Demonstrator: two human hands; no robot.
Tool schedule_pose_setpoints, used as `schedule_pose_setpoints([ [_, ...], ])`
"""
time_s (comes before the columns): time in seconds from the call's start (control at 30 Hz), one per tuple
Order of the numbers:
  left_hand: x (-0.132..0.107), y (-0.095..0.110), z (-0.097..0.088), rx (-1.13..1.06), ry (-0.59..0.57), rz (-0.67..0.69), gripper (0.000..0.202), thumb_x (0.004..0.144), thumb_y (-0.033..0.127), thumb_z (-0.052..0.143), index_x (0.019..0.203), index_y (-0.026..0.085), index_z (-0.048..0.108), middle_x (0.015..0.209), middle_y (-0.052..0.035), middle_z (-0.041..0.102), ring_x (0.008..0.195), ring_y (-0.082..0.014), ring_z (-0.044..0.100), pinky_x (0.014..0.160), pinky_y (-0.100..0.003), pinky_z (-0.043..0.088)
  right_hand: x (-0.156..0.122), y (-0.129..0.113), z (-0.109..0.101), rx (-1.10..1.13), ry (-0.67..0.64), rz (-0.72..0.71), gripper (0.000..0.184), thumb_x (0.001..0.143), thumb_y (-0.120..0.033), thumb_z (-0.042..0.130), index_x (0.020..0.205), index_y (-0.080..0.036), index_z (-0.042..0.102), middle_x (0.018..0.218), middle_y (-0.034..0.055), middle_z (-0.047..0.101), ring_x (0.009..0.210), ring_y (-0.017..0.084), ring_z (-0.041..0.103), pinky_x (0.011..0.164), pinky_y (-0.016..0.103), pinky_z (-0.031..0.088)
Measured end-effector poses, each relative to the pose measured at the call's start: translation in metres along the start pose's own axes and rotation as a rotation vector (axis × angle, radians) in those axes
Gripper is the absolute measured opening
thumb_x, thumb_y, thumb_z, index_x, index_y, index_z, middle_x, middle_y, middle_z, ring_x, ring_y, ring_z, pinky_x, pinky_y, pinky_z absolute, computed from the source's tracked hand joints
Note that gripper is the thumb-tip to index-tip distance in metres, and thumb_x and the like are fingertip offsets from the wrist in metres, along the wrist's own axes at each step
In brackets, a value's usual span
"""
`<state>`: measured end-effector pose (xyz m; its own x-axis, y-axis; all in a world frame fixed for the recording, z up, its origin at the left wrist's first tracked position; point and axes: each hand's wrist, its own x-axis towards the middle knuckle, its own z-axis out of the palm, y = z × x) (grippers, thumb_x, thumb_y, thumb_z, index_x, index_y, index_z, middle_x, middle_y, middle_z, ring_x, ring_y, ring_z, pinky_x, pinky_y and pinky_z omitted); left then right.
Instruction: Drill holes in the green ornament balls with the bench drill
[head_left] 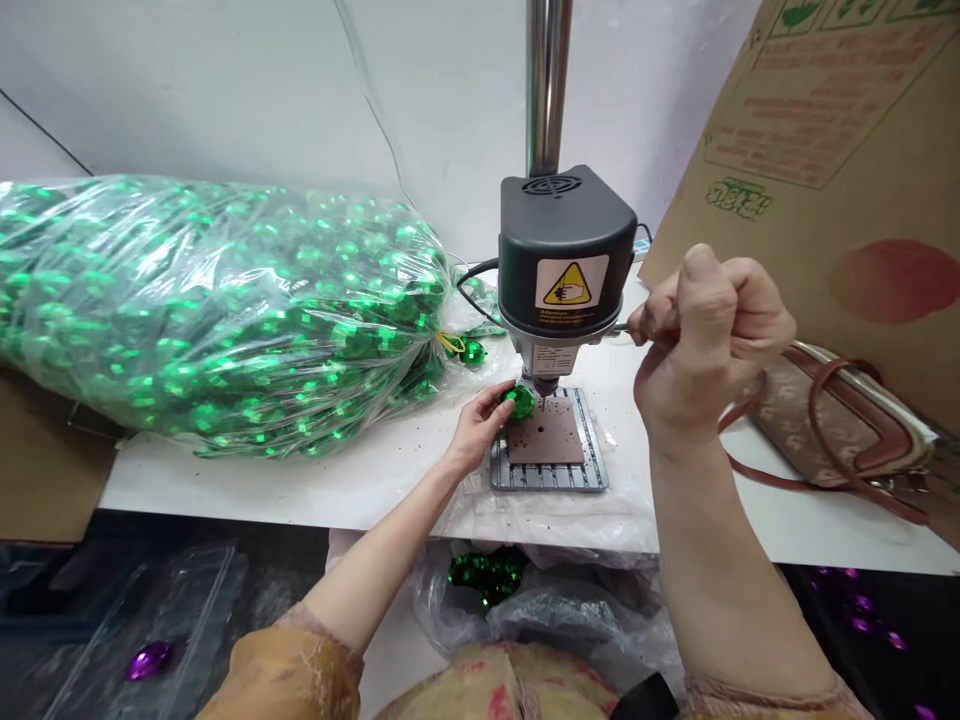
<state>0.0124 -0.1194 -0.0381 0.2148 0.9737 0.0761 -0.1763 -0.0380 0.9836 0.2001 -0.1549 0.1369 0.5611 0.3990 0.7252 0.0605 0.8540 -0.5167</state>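
Observation:
My left hand (474, 430) holds a shiny green faceted bauble (519, 402) on the drill's base, directly under the chuck (544, 384) of a small black bench drill (566, 250). The bauble's underside rests near a brown perforated work pad (546, 432) on a ribbed metal base plate (551, 478). My right hand (709, 340) is raised beside the drill head, its fingers curled in a fist around the thin feed lever (619, 327). The contact point of the bit on the bauble is hidden.
A large clear plastic bag (217, 320) of green baubles fills the bench's left side. A steel column (547, 80) rises behind the drill. A brown handbag (832, 425) and cardboard box (825, 150) stand right. Below are a plastic bag (487, 600) of green baubles and scattered purple baubles (148, 660).

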Motion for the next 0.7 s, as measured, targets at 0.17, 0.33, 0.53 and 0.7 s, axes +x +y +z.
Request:
schedule_pose_setpoints([
  [0.17, 0.004, -0.012, 0.002, 0.11, -0.078, 0.059, 0.061, 0.077, 0.052, 0.087, 0.127, 0.02, 0.073, 0.127, -0.0105, 0.076, 0.118, -0.0273, 0.069, 0.105, -0.04, 0.053, -0.002, 0.001, -0.002, -0.01, -0.03, -0.031, 0.042, 0.095, -0.034, 0.063, 0.063, -0.019, 0.041, 0.051, -0.0094, 0.042, 0.045, 0.001, 0.036, 0.047, 0.021, 0.033],
  [0.33, 0.005, -0.02, 0.006, 0.113, -0.074, 0.066, 0.063, 0.074, 0.049, 0.089, 0.127, 0.019, 0.071, 0.123, -0.0106, 0.076, 0.118, -0.0279, 0.069, 0.106, -0.042, 0.054, -0.002, 0.002, -0.001, -0.013, -0.025, -0.026, 0.042, 0.096, -0.033, 0.062, 0.063, -0.019, 0.04, 0.051, -0.0096, 0.042, 0.044, 0.001, 0.037, 0.047, 0.02, 0.033],
  [0.53, 0.0, -0.019, 0.009, 0.1, -0.105, 0.018, 0.065, 0.071, 0.049, 0.092, 0.126, 0.022, 0.07, 0.125, -0.0111, 0.075, 0.117, -0.0296, 0.07, 0.108, -0.051, 0.054, -0.002, 0.001, 0.0, 0.004, 0.001, -0.019, 0.043, 0.094, -0.031, 0.065, 0.063, -0.02, 0.039, 0.05, -0.0093, 0.041, 0.043, 0.002, 0.037, 0.046, 0.022, 0.032],
  [0.7, -0.006, -0.016, 0.015, 0.242, -0.144, 0.125, 0.063, 0.068, 0.043, 0.095, 0.123, 0.023, 0.072, 0.125, -0.0108, 0.074, 0.119, -0.0305, 0.069, 0.111, -0.05, 0.051, -0.002, 0.0, 0.0, -0.011, 0.001, -0.018, 0.04, 0.094, -0.029, 0.063, 0.063, -0.02, 0.04, 0.05, -0.0088, 0.042, 0.042, 0.002, 0.037, 0.046, 0.023, 0.032],
])
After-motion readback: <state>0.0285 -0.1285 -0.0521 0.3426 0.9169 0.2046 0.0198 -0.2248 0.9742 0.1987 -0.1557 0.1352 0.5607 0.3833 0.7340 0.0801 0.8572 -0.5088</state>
